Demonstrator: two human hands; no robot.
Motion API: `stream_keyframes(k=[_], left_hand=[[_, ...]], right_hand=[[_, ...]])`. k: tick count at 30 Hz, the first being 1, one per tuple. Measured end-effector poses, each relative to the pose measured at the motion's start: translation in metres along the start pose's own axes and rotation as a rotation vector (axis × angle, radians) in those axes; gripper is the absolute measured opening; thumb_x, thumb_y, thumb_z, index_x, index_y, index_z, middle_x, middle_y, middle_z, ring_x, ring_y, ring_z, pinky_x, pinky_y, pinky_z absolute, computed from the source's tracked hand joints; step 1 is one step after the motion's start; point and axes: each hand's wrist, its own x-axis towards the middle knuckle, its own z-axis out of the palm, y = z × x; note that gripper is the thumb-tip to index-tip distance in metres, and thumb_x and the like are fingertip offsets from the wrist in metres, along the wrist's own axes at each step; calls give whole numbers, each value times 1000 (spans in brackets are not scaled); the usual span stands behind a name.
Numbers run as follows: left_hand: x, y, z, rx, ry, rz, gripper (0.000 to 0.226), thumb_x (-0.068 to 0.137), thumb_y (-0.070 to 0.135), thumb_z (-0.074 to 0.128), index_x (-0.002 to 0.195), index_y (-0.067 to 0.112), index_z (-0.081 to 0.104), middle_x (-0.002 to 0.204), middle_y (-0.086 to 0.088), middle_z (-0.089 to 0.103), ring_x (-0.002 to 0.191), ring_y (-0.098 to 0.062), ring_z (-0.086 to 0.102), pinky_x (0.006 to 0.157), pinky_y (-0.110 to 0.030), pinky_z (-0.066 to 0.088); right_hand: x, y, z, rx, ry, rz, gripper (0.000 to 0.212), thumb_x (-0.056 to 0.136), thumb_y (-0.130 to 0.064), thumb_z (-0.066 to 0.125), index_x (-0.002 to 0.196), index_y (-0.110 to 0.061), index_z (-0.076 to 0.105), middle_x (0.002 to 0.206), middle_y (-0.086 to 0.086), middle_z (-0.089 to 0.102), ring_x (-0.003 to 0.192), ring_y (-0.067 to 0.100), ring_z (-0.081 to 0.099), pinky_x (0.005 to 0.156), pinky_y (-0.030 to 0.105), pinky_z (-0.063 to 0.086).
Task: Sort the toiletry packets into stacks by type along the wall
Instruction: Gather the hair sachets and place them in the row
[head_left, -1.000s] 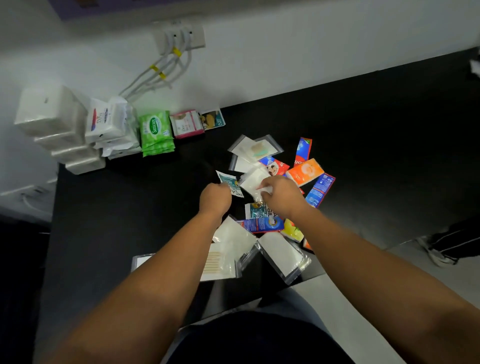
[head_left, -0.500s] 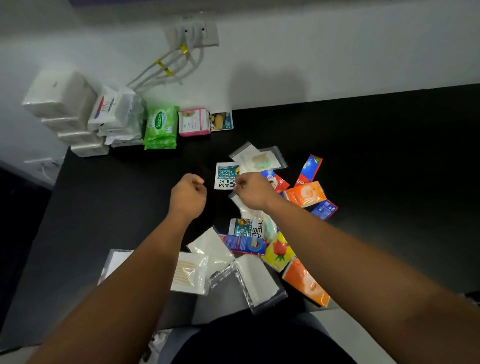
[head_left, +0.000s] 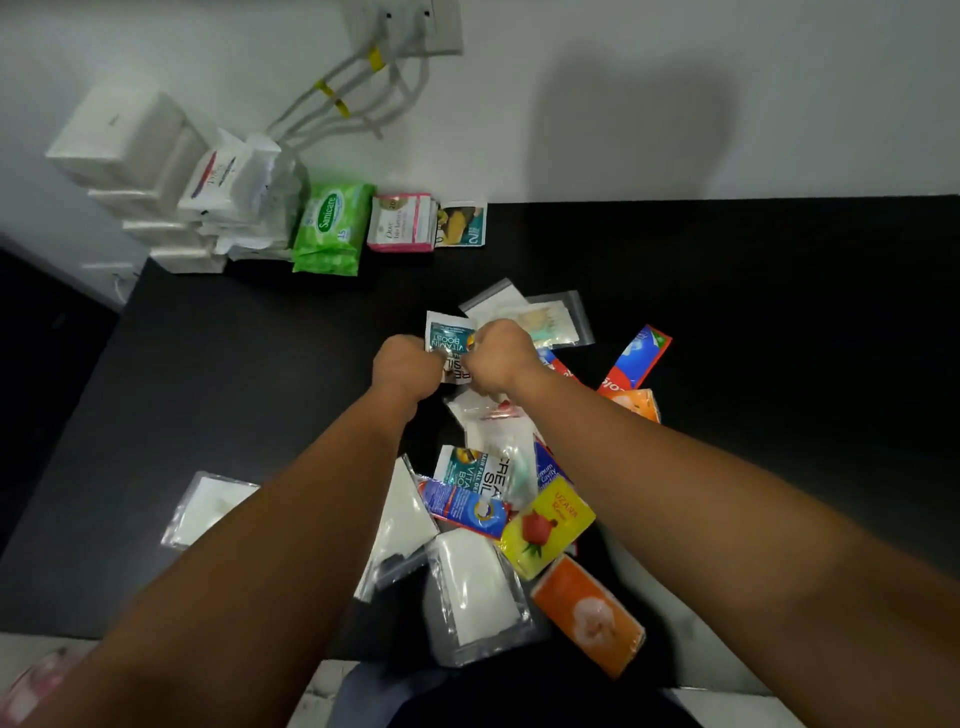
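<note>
— Looking down from the head view, what lies around?
— White tissue packs (head_left: 130, 156), a green wipes pack (head_left: 330, 228) and a pink packet stack (head_left: 400, 223) line the wall. Loose packets (head_left: 550, 525) litter the black table (head_left: 779, 312), partly hidden by the forearms.
— And the hands?
— The left hand (head_left: 408, 364) and right hand (head_left: 501, 356), fingers curled, pinch one teal sachet (head_left: 447, 338) between them at the pile's far side.

Stacks (head_left: 332, 228) along wall (head_left: 623, 104), loose packets (head_left: 545, 525) nearer.
</note>
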Motion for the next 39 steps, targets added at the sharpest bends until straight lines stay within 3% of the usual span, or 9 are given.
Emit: stream_keyframes(k=[5, 7, 11, 13, 17, 21, 29, 34, 39], left_hand=[[-8, 27, -40, 306, 63, 340, 20, 95, 25, 65, 110, 15, 73, 96, -5, 72, 87, -23, 65, 71, -26, 43], [1, 39, -57, 434, 8, 443, 20, 92, 25, 68, 108, 15, 74, 97, -8, 73, 89, -26, 66, 73, -29, 47], [24, 70, -78, 442, -16, 549, 18, 89, 23, 73, 106, 17, 73, 97, -1, 71, 87, -18, 64, 74, -25, 43], [40, 79, -82, 248, 52, 498, 25, 86, 28, 77, 108, 20, 69, 92, 5, 66, 83, -12, 61, 74, -21, 40], [74, 84, -67, -185, 18, 270, 48, 85, 35, 79, 119, 16, 52, 97, -8, 73, 70, -16, 68, 58, -26, 50], [94, 93, -47, -310, -93, 246, 38, 91, 13, 72, 116, 11, 43, 89, -14, 69, 57, -14, 63, 55, -29, 52], [149, 128, -42, 543, 162, 618, 26, 84, 21, 70, 109, 18, 75, 111, -11, 72, 106, -31, 67, 95, -38, 52], [171, 123, -16, 1014, 225, 595, 50, 88, 47, 65, 125, 13, 63, 124, -19, 58, 120, -41, 49, 98, -53, 41], [173, 118, -8, 1024, 311, 686, 39, 88, 34, 65, 120, 12, 67, 126, -22, 47, 120, -45, 41, 101, -56, 33]], right_hand=[[1, -22, -32, -140, 128, -237, 71, 86, -23, 73, 147, -15, 38, 134, 14, 56, 119, 30, 58, 97, 37, 50], [5, -35, -42, -153, 106, -341, 70, 87, -20, 71, 149, -21, 38, 140, 10, 53, 122, 26, 56, 101, 36, 48], [23, -47, -56, -138, 93, -399, 18, 93, -14, 63, 108, -16, 72, 105, 3, 71, 92, 18, 67, 80, 30, 53], [39, -45, -62, -48, 161, -351, 14, 94, -17, 64, 102, -12, 74, 97, 7, 72, 79, 20, 71, 75, 34, 59], [65, -40, -70, 652, 135, -82, 13, 98, -8, 58, 102, 2, 66, 85, 22, 67, 48, 20, 66, 46, 28, 56], [90, -39, -71, 701, 142, -95, 18, 101, -11, 51, 92, -2, 65, 72, 16, 68, 49, 21, 65, 46, 25, 52], [165, -41, -71, -154, 387, -220, 29, 91, -26, 64, 107, -5, 74, 108, 13, 71, 96, 23, 68, 82, 29, 54], [190, -52, -65, -153, 452, -117, 25, 88, -23, 66, 109, -9, 69, 105, 8, 70, 91, 21, 69, 67, 25, 49], [190, -49, -60, -123, 494, -21, 23, 90, -23, 66, 112, -16, 65, 110, 3, 68, 95, 19, 66, 66, 27, 46]])
